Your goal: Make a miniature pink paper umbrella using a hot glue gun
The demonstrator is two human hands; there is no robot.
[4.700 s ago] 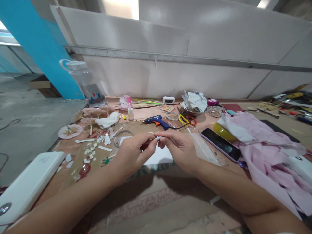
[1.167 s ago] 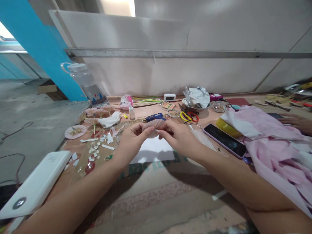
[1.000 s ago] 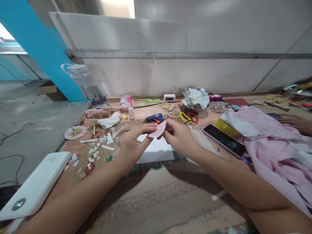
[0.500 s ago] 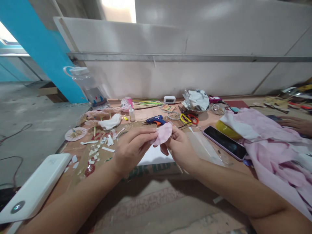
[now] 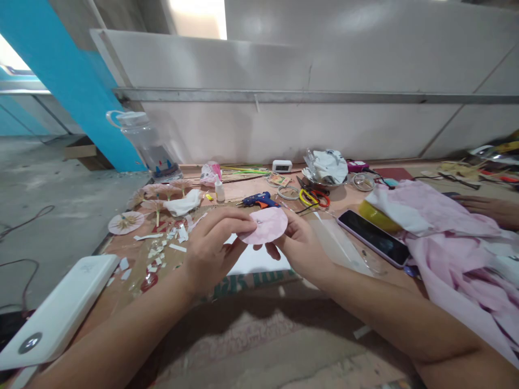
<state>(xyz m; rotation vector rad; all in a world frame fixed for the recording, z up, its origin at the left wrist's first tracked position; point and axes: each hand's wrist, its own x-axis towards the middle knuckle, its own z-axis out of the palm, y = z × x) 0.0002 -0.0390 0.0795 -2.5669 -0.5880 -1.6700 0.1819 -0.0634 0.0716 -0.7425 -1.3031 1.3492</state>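
Observation:
Between my two hands is a pink fabric disc (image 5: 268,226), its round face turned up toward me. My left hand (image 5: 217,246) pinches its left edge, with the thumb hidden in part. At the right edge, my right hand (image 5: 298,246) grips the disc, its fingers partly tucked underneath. A white sheet of paper (image 5: 255,260) lies on the table below the hands. Just behind the disc rests a blue glue gun (image 5: 259,200). Similar pink discs with stems, such as one round piece (image 5: 126,222), lie at the left.
A phone (image 5: 373,237) and heaped pink cloth (image 5: 450,227) lie at right, near another person's hand (image 5: 486,210). Scissors (image 5: 314,197) and a bowl (image 5: 328,175) sit at the back. A water bottle (image 5: 152,148) and white power bank (image 5: 67,308) stand left, with paper scraps (image 5: 158,256) between.
The pink disc has been turned and spread flatter, so more of its round face shows. My left hand has shifted slightly left. The other person's hand at far right has moved a little.

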